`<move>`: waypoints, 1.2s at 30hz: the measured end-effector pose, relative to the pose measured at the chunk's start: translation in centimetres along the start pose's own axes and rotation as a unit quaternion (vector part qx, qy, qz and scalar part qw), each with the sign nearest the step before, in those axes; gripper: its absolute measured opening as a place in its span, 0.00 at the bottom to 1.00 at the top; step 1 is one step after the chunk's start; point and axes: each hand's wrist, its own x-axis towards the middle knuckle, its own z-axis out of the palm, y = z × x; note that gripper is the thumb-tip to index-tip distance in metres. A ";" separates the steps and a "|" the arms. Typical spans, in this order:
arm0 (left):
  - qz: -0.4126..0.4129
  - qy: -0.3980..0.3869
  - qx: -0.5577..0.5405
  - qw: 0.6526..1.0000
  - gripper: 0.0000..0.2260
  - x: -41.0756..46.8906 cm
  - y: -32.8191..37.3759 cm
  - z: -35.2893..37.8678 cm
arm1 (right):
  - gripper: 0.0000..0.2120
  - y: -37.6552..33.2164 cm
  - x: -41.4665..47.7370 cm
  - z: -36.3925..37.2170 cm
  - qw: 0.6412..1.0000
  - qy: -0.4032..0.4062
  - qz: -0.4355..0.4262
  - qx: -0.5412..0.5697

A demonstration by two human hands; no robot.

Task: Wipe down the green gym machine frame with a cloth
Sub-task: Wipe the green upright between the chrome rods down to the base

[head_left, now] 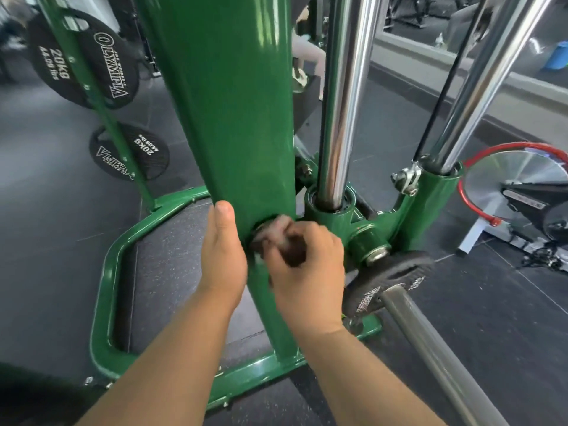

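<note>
The green machine frame [233, 118] rises as a broad upright post from a green base bar [246, 376] on the floor. My left hand [222, 256] rests on the post's left edge low down, thumb pointing up, fingers hidden behind the post. My right hand [307, 272] grips a small crumpled dark cloth [276, 232] and presses it against the lower front of the post. The cloth is blurred.
Two chrome guide rods [341, 103] stand right of the post in green sockets. A grey bar with a black plate [387, 284] juts out at lower right. Black 20 kg plates [83, 59] hang at left. An exercise bike flywheel [507, 179] sits at right. A seated person's legs [307, 56] show behind.
</note>
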 end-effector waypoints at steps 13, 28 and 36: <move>0.005 -0.175 -0.013 0.985 0.51 2.0 -1.8 -2.5 | 0.11 -1.8 2.1 0.6 0.968 0.184 -0.013 0.168; -0.114 -0.244 0.001 0.963 0.31 1.3 -6.0 -5.0 | 0.14 0.5 -2.0 3.3 0.992 0.097 -0.038 0.071; -0.092 -0.221 0.024 0.971 0.35 1.7 -9.8 -4.3 | 0.13 6.6 -4.5 4.5 0.996 0.031 0.074 0.040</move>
